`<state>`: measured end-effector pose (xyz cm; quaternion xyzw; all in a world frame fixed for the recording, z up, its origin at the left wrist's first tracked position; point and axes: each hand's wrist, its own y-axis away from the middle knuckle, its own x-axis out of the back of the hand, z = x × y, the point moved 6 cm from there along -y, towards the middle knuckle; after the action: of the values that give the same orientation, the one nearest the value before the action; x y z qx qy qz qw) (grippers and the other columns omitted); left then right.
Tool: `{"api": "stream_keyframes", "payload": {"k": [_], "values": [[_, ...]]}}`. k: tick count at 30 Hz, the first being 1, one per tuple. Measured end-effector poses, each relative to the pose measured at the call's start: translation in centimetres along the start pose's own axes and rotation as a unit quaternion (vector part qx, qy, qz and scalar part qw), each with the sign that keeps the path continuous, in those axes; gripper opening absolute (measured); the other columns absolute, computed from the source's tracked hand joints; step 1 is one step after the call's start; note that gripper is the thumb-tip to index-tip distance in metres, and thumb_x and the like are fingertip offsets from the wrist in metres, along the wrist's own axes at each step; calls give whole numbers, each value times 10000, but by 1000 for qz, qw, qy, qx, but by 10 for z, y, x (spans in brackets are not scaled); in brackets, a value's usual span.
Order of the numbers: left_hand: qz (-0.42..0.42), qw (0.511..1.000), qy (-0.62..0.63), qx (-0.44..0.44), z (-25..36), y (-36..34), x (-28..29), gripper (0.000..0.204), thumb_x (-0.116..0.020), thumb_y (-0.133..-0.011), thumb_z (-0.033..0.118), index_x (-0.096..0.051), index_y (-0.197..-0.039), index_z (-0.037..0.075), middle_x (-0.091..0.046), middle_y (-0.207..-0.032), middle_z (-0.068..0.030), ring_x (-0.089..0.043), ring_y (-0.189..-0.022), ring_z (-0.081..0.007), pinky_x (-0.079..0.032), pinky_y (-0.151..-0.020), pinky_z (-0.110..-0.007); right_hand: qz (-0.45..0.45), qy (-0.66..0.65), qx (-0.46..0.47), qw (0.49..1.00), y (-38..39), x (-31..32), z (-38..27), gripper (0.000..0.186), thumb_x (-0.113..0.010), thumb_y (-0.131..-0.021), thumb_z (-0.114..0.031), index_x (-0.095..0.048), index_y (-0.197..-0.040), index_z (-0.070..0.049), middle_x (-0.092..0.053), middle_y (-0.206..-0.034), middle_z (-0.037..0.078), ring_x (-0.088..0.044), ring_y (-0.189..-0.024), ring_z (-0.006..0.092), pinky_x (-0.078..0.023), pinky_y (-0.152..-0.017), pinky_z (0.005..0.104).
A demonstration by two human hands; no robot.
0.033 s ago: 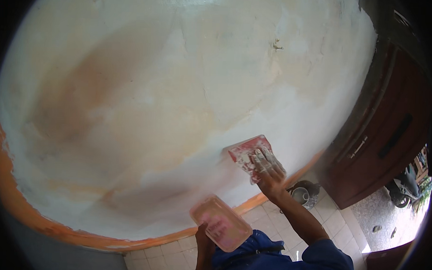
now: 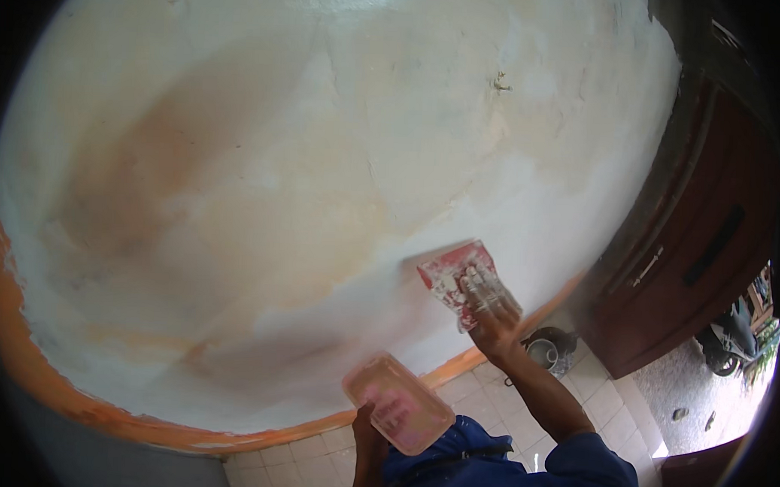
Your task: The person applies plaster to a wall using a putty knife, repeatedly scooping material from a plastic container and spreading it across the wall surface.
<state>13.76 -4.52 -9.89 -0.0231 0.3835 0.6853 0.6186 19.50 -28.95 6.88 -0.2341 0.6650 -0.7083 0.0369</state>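
My right hand (image 2: 492,309), smeared with white paste, grips a red putty spreader (image 2: 448,264) coated with the same paste. The spreader is up against the lower part of the wall (image 2: 367,157), where fresh white patches meet older beige ones. Low in the middle, my left hand (image 2: 366,425) holds a shallow rectangular plastic tray (image 2: 436,411) by its left edge. The tray looks pinkish-brown, with pink smears across its face. Most of my left fingers are hidden by it.
An orange band (image 2: 126,421) runs along the wall's foot above pale floor tiles (image 2: 305,474). Beside my right forearm, a bucket (image 2: 542,353) stands on a dark round base. To the right are a dark red door (image 2: 700,228) and, outside, a parked motorcycle (image 2: 730,337).
My right hand and the putty spreader have shifted slightly to the right along the wall. The tray and my left hand have stayed in place.
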Motion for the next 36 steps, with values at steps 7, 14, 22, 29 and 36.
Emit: {"api": "stream_keyframes", "payload": {"k": [7,14,22,29,36], "values": [[-29,1000,-6,-1,3,-1,-5,573,-486,-852,382,-344,-1298,51,-516,-1135,-174,-543,-1025,-337,-494,-827,-458,165,27,27,986,-162,34,0,357,-630,-704,6,-614,-1061,2,-631,-1082,167,-618,-1001,331,-523,-814,380],[-29,999,17,-2,3,0,-9,590,-522,-842,388,-346,-1295,52,-512,-1135,-188,-547,-1027,-339,-485,-845,-465,43,57,43,997,-182,-8,-17,565,-550,-628,71,-559,-1189,2,-624,-1010,188,-581,-726,319,-504,-683,400],[-20,1000,12,-6,7,-2,7,562,-507,-870,382,-342,-1298,56,-521,-1141,-181,-550,-1024,-338,-484,-849,-466,-127,28,51,990,-65,-27,-38,491,-576,-697,13,-533,-1183,56,-548,-1202,233,-537,-1123,375,-420,-976,463],[-28,999,14,2,9,-4,14,536,-473,-887,376,-338,-1301,62,-505,-1162,-170,-545,-1032,-333,-487,-848,-463,-111,-2,14,994,-54,3,-35,379,-630,-719,3,-619,-1097,-15,-602,-1163,159,-577,-1098,318,-467,-932,429],[-31,1000,1,1,6,-3,13,573,-486,-866,403,-337,-1305,65,-488,-1176,-170,-535,-1042,-330,-478,-856,-457,122,53,35,990,-147,30,9,529,-614,-685,92,-524,-1204,49,-549,-1220,216,-529,-1139,381,-447,-943,466]]}}
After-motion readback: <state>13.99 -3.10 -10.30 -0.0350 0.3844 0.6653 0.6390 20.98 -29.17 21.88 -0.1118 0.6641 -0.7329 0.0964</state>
